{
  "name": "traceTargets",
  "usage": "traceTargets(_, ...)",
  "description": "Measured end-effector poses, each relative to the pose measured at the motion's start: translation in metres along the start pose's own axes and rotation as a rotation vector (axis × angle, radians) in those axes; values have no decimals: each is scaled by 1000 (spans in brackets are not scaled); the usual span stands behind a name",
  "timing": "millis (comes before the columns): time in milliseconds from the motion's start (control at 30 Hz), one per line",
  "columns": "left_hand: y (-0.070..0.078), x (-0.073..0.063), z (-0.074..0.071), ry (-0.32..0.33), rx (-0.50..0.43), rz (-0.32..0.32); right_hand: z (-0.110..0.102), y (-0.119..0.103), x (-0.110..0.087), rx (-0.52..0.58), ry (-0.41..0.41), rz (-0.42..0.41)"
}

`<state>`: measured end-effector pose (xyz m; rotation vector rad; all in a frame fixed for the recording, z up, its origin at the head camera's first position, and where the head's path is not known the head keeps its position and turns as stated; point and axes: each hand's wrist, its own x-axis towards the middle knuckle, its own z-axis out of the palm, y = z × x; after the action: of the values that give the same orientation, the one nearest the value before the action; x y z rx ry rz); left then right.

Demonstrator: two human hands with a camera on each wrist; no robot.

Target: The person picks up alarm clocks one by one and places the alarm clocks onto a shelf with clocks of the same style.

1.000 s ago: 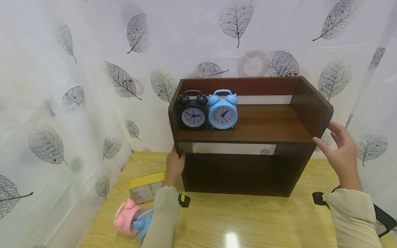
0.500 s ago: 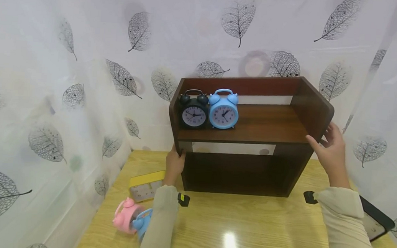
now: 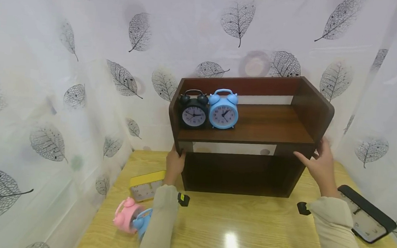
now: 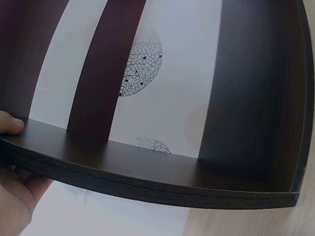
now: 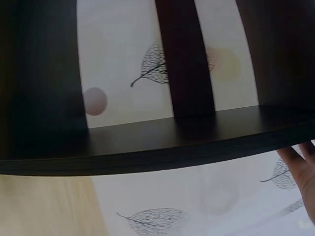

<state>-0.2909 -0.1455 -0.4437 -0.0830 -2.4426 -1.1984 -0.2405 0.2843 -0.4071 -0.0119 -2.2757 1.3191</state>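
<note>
A dark brown two-tier wooden shelf (image 3: 271, 125) stands upright on the table. My left hand (image 3: 175, 165) grips its left side panel just below the upper board, thumb on the inner face and fingers outside, as the left wrist view shows. At the right side panel, my right hand (image 3: 321, 169) has its thumb across the inner side and its fingers along the outer face. On the upper board, at the left end, a black twin-bell alarm clock (image 3: 193, 115) stands beside a light blue twin-bell alarm clock (image 3: 223, 115). The lower compartment holds nothing.
Left of my left forearm are a yellow-topped clock (image 3: 145, 185), a pink alarm clock (image 3: 126, 217) and a partly hidden blue alarm clock (image 3: 141, 223). A black-framed clock (image 3: 368, 216) lies at the right table edge. A leaf-print curtain (image 3: 205, 32) hangs behind and at the sides.
My right hand has moved left and down along the right side panel, from near its upper front corner to below the upper board. The left hand and shelf have stayed in place.
</note>
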Motion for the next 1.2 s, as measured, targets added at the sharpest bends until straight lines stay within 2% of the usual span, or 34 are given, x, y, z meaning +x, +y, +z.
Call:
traceTargets(200, 2, 0, 1, 19, 3, -21, 9, 9, -2, 2, 29, -5)
traceTargets(400, 2, -1, 2, 36, -17, -33, 15, 16, -2, -38, 17, -13)
traceTargets(567, 0, -2, 2, 63, -98, -45, 17, 19, -4, -128, 28, -44)
traceTargets(700, -2, -5, 2, 112, -166, -18, 18, 20, -4, -153, 44, -52)
traceTargets(800, 0, -11, -1, 138, -216, 18, 18, 22, -4, -173, 53, -56)
traceTargets(933, 6, -23, -9, 163, -260, 20, 17, 24, -3, -212, 58, -66)
traceTargets(1067, 11, -34, -22, 152, -198, 7, 17, 24, -4, -225, 42, -66)
traceTargets(1200, 12, -41, -35, 99, -74, 18, 15, 24, -5, -219, 31, -64)
